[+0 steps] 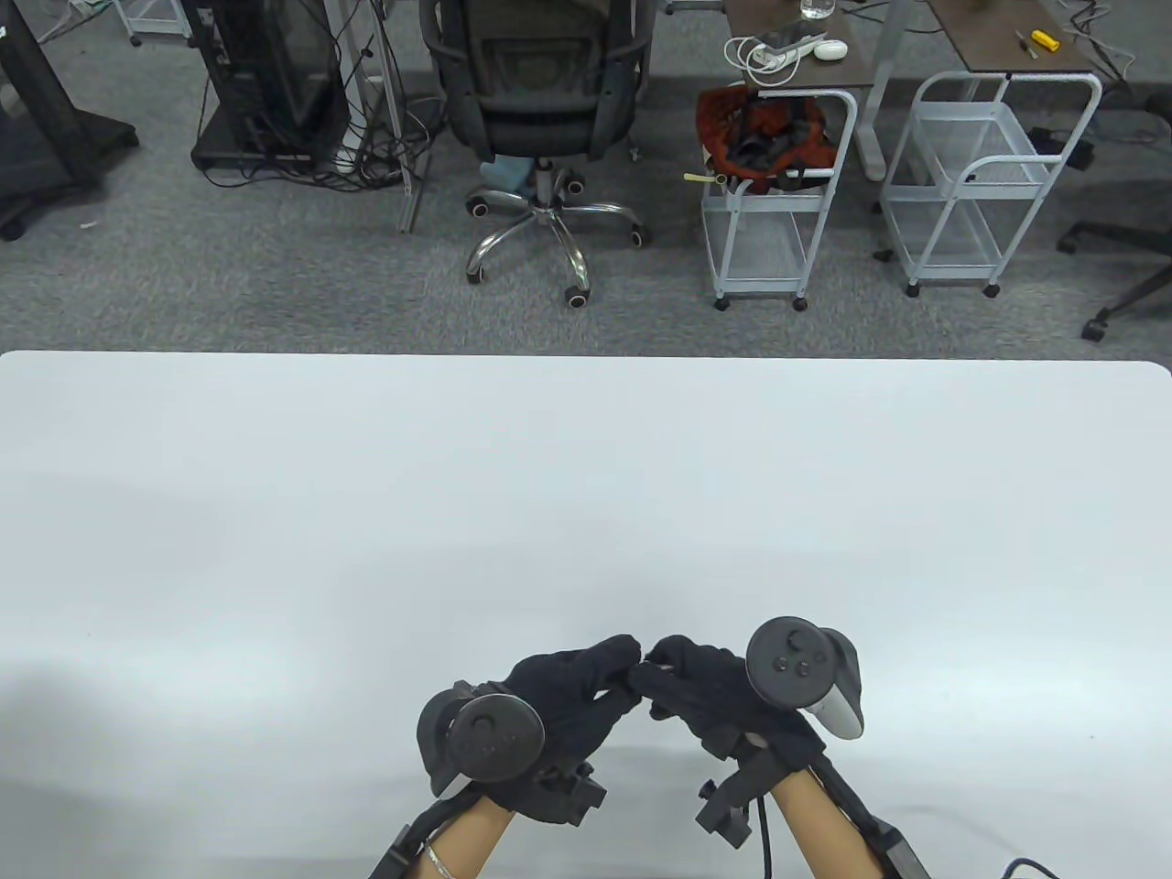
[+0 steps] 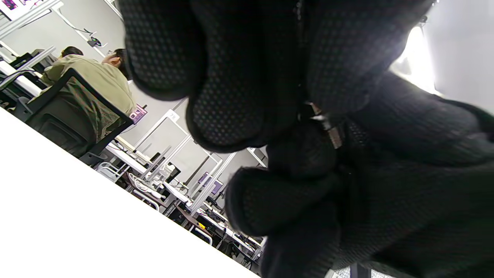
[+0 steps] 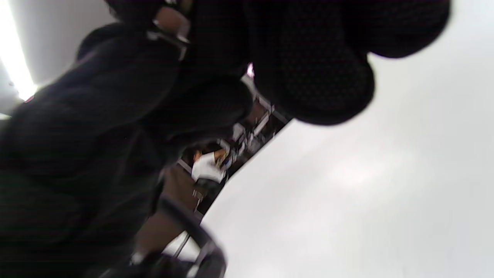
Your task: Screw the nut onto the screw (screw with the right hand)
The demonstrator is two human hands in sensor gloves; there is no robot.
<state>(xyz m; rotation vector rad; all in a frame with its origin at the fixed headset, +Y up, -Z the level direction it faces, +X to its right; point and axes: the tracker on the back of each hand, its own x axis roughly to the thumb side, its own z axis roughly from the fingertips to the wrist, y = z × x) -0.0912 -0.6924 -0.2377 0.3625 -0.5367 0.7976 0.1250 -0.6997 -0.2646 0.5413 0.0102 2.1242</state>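
My two gloved hands meet fingertip to fingertip low in the table view, just above the white table [image 1: 586,504]. My left hand [image 1: 621,667] pinches a small metal screw [image 2: 327,126], whose threaded shaft shows between the fingers in the left wrist view. My right hand [image 1: 667,665] pinches a small metal nut [image 3: 170,24] at the screw's end. That nut shows only as a blurred glint in the right wrist view. Gloves hide most of both parts. In the table view neither part can be seen.
An office chair [image 1: 540,101] and two white wire carts [image 1: 778,201] stand on the grey carpet beyond the table's far edge. People sit at desks [image 2: 85,85] in the background of the left wrist view.
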